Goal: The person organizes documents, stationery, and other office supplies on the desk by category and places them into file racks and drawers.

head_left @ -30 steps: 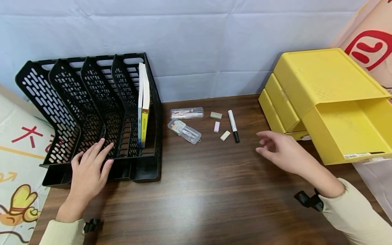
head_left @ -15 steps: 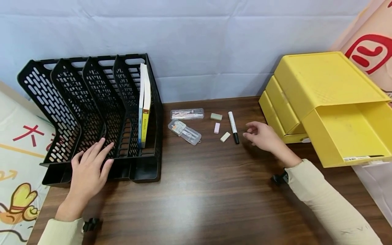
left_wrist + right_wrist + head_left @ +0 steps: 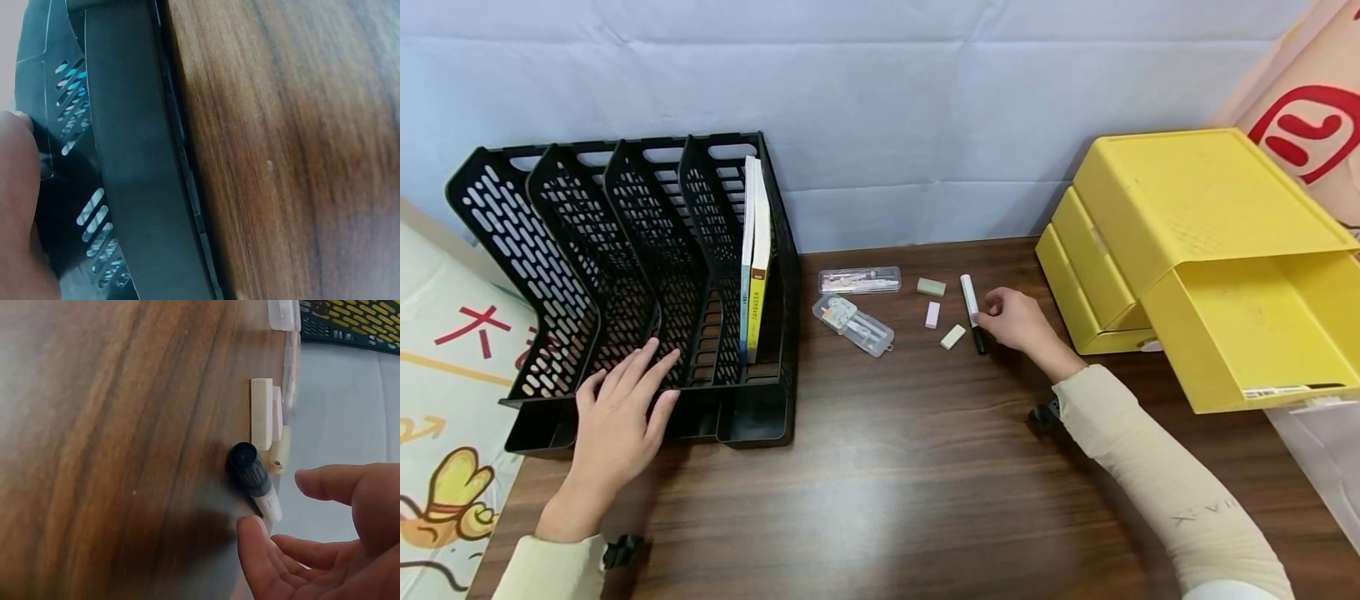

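Observation:
In the head view my right hand (image 3: 1015,319) reaches down at the white marker (image 3: 970,296) with its black cap. The right wrist view shows the marker (image 3: 253,472) between thumb and fingers, with a gap on the thumb side; the fingertips are at or near its barrel. My left hand (image 3: 620,417) rests on the front of the black file rack (image 3: 756,417), fingers spread and relaxed. Beside the marker lie a cream eraser (image 3: 952,337), a pink eraser (image 3: 932,315) and a green eraser (image 3: 931,287).
Two clear plastic cases (image 3: 860,280) lie left of the erasers. Books (image 3: 754,267) stand in the rack's right compartment. At the right sits a yellow drawer unit (image 3: 1195,200), its top drawer (image 3: 1277,333) pulled out. A pale cloth hangs behind the table.
My right hand has moved left from beside the yellow drawers to the marker. The left hand has stayed on the rack.

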The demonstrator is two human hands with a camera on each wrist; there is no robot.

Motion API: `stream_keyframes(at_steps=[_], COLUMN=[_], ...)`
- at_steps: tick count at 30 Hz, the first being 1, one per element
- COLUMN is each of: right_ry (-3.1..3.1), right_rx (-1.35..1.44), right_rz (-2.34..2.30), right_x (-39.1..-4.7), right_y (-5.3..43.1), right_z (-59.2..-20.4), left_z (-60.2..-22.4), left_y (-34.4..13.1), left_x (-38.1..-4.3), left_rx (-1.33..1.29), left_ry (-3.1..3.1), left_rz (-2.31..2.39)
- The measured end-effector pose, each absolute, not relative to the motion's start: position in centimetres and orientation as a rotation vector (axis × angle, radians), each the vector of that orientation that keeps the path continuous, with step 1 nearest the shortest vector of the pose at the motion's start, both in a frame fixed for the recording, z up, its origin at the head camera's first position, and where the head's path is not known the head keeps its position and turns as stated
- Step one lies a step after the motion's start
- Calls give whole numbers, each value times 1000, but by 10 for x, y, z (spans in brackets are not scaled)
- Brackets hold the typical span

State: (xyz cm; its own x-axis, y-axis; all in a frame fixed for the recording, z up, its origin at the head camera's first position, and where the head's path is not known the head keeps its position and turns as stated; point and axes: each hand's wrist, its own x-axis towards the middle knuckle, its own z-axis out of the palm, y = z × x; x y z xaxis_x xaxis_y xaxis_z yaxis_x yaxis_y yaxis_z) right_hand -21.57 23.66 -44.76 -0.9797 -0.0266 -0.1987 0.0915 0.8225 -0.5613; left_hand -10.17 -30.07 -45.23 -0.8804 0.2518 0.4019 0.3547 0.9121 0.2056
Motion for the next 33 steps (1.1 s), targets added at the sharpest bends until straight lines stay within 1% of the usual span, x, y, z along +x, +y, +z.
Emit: stream_keyframes(at_steps=[14, 23, 33], right_ry=[2830, 2836, 2779], right_rx=[56, 21, 62], right_rz=[-808, -787, -809], right_x=[-224, -225, -224], right_y=[224, 223, 227], right_z=[-457, -455, -449], left_z=[-451, -451, -452], left_y=[-300, -300, -299], left_x=[-102, -102, -102], left_rx=[-445, -449, -450], left_ry=[-2691, -2682, -2676], left_rz=[-379, -382, -386])
